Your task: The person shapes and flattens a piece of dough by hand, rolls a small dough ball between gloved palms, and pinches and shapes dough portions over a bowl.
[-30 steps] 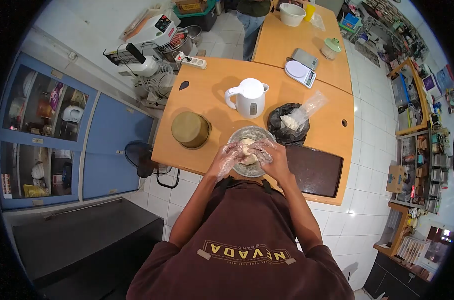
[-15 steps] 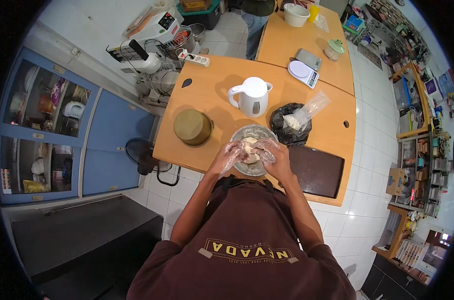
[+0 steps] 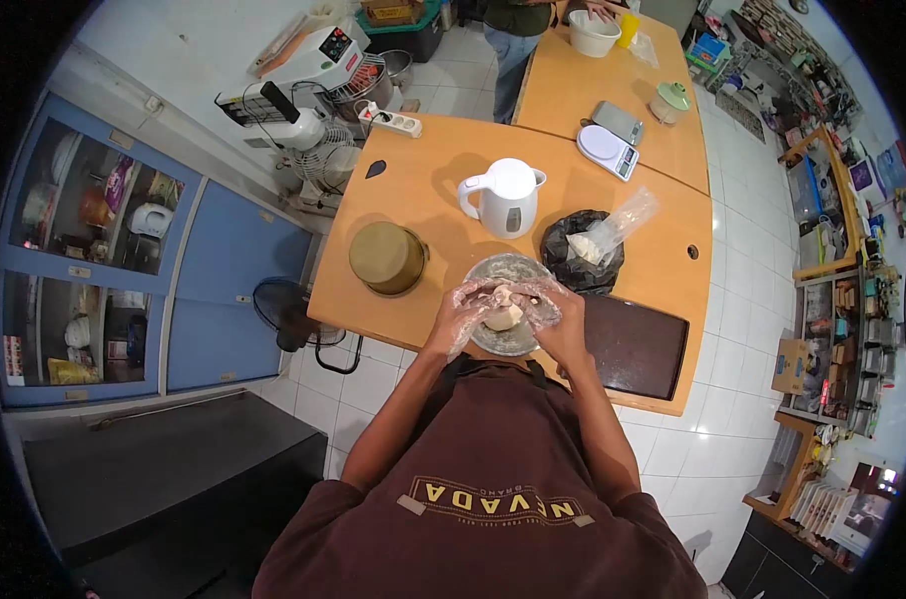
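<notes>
Pale dough (image 3: 504, 317) is between my two hands, over a flour-dusted round bowl (image 3: 503, 264). My left hand (image 3: 464, 307), coated in something white, has its fingers curled round the dough from the left. From the right, my right hand (image 3: 552, 305) grips the same dough, also smeared white. Its fingertips almost meet those of the left at the top. The dough bulges out below the fingers; whether it is one piece or more I cannot tell.
Beyond the bowl stands a white electric kettle (image 3: 508, 198). A brown tub (image 3: 386, 258) is at left. To the right are a black plastic bag (image 3: 570, 272) with a clear bag of white powder (image 3: 598, 243) and a dark tray (image 3: 635, 346). A kitchen scale (image 3: 607, 150) and a person (image 3: 514, 50) are farther back.
My fingers have drawn together over the top of the dough, and its visible shape has altered. At the far table, the other person's hand now shows at the white bowl.
</notes>
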Demonstrator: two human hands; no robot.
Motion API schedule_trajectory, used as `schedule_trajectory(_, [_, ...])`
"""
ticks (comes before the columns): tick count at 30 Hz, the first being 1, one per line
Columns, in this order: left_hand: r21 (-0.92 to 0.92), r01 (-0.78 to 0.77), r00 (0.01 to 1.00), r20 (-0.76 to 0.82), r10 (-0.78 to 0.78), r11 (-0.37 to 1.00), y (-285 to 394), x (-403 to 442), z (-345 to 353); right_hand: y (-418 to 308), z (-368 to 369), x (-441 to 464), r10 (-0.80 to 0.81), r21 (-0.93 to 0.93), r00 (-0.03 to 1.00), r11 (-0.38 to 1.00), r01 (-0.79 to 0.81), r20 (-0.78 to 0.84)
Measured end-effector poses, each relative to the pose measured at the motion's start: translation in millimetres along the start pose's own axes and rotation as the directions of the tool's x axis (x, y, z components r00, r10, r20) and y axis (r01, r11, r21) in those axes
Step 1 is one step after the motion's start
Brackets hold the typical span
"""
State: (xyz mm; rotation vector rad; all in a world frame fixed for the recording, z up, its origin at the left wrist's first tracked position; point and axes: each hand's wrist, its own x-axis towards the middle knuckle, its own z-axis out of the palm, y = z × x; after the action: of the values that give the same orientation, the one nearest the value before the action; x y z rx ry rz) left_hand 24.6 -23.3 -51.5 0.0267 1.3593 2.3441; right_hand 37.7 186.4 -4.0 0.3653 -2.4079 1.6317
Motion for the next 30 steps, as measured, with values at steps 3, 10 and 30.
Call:
schedule_trajectory(3, [0.113, -0.002, 1.0, -0.015, 0.004, 0.994, 6, 0, 6, -4, -3, 1, -0.022, 0.011, 1.0, 1.0, 0.021, 0.016])
schedule_trajectory(10, [0.03, 0.121, 0.989, -0.09, -0.118, 0.992, 10, -1, 6, -10, -8, 5, -0.15, 0.041, 0.988, 0.988, 0.148, 0.041])
schedule_trajectory(30, [-0.053, -0.142, 0.989, -0.055, 0.139, 0.988, 25, -3, 31, -23, 1, 7, -0.138, -0.001, 0.98, 0.99, 0.139, -0.141])
